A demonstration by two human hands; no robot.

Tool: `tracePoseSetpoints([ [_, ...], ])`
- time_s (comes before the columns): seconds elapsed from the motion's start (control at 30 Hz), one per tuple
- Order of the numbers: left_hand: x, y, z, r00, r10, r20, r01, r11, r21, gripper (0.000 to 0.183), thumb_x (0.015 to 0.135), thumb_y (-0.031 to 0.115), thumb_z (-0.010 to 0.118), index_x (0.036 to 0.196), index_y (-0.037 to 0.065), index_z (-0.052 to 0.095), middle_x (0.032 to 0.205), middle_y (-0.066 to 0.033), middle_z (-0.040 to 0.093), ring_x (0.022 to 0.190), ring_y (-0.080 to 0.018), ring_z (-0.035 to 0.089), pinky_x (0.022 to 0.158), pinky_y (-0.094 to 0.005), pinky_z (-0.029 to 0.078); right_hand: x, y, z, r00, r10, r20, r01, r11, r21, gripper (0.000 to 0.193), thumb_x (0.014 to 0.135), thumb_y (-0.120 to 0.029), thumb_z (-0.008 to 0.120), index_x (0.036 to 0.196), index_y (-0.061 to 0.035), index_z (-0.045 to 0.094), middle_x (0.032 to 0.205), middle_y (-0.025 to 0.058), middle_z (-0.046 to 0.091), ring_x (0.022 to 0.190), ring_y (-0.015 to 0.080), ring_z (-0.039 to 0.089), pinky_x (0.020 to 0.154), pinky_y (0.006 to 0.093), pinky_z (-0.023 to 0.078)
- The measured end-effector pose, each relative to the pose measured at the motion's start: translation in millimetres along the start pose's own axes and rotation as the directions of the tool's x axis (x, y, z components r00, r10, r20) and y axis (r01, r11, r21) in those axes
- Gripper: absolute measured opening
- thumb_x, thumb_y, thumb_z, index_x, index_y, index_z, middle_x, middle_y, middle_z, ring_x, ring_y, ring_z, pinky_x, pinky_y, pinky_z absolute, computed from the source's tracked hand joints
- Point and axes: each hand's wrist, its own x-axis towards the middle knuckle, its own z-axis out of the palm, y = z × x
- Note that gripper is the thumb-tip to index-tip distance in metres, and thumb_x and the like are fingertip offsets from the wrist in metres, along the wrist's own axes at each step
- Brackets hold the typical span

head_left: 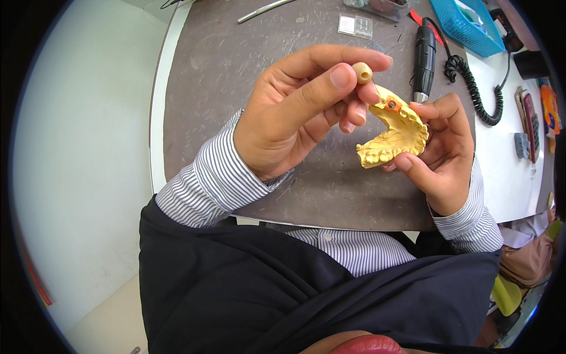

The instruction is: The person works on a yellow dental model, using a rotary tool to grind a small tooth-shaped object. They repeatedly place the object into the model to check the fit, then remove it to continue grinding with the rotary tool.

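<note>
Between the thumb and fingers of my left hand (306,97) is a small cream dental crown (362,72) with a dark hole in it. My right hand (445,150) grips a yellow plaster dental model (404,137), an arch with a row of teeth, by its right side. An orange-pink patch with a round metal implant fitting (392,105) sits in a gap of the tooth row. The crown is held just above and left of that gap. Fingertips of my left hand overlap the model's upper left end; whether they touch it I cannot tell.
A black dental handpiece (424,56) with a coiled cord (480,100) lies beyond my right hand. Further back are a blue basket (471,29), a small clear case (355,26) and a metal rod (265,10). The brown tabletop (203,88) is scratched. A white wall (88,147) stands at left.
</note>
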Motion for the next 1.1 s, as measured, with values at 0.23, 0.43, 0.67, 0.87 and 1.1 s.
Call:
tracePoseSetpoints([
  [0.23, 0.3, -0.4, -0.4, 0.997, 0.031, 0.071, -0.031, 1.0, -0.001, 0.034, 0.094, 0.019, 0.041, 0.123, 0.0, 0.043, 0.088, -0.0038, 0.054, 0.068, -0.0051, 0.05, 0.061, -0.0199, 0.044, -0.9, -1.3, 0.1, 1.0, 0.013, -0.003, -0.013, 1.0, 0.005, 0.045, 0.07, 0.004, 0.067, 0.105, 0.0006, 0.039, 0.104, 0.0157, 0.055, 0.093, 0.0199, 0.061, 0.077, 0.0262, 0.051],
  [0.43, 0.8, -1.6, -0.5, 0.993, 0.039, 0.109, -0.038, 0.999, -0.011, 0.034, 0.094, 0.019, 0.043, 0.121, 0.0, 0.045, 0.088, -0.0045, 0.054, 0.066, -0.0042, 0.05, 0.059, -0.0197, 0.045, -0.8, -0.1, -1.5, 1.0, 0.015, 0.004, -0.015, 1.0, 0.011, 0.045, 0.07, 0.004, 0.067, 0.105, 0.001, 0.038, 0.104, 0.0158, 0.054, 0.093, 0.0201, 0.061, 0.079, 0.0273, 0.051],
  [0.67, -0.2, -2.7, -2.3, 0.992, 0.033, 0.12, -0.031, 0.999, -0.02, 0.033, 0.093, 0.02, 0.044, 0.121, 0.001, 0.045, 0.088, -0.0049, 0.054, 0.063, -0.0031, 0.049, 0.058, -0.0191, 0.044, 0.0, 1.1, -0.5, 1.0, -0.006, 0.007, 0.006, 1.0, -0.004, 0.044, 0.07, 0.004, 0.066, 0.105, 0.0017, 0.038, 0.103, 0.0158, 0.054, 0.094, 0.0203, 0.06, 0.081, 0.0281, 0.051],
  [0.87, -0.2, -1.5, -0.1, 0.995, 0.031, 0.097, -0.029, 0.999, -0.027, 0.032, 0.093, 0.019, 0.045, 0.12, 0.002, 0.046, 0.086, -0.0045, 0.054, 0.063, -0.0031, 0.049, 0.057, -0.0191, 0.044, -0.2, -0.4, -1.1, 1.0, 0.022, 0.003, -0.022, 1.0, 0.009, 0.044, 0.07, 0.006, 0.066, 0.104, 0.0015, 0.038, 0.104, 0.016, 0.053, 0.095, 0.0203, 0.06, 0.079, 0.0281, 0.052],
  [1.1, -0.1, 0.0, -0.6, 0.992, 0.012, 0.124, -0.006, 0.999, -0.051, 0.031, 0.093, 0.019, 0.045, 0.119, 0.002, 0.046, 0.086, -0.0045, 0.054, 0.062, -0.0031, 0.048, 0.057, -0.0193, 0.043, 0.3, -1.1, -0.5, 1.0, 0.016, 0.007, -0.016, 1.0, 0.021, 0.044, 0.07, 0.006, 0.066, 0.104, 0.0011, 0.037, 0.104, 0.0166, 0.053, 0.095, 0.0207, 0.06, 0.08, 0.0287, 0.052],
])
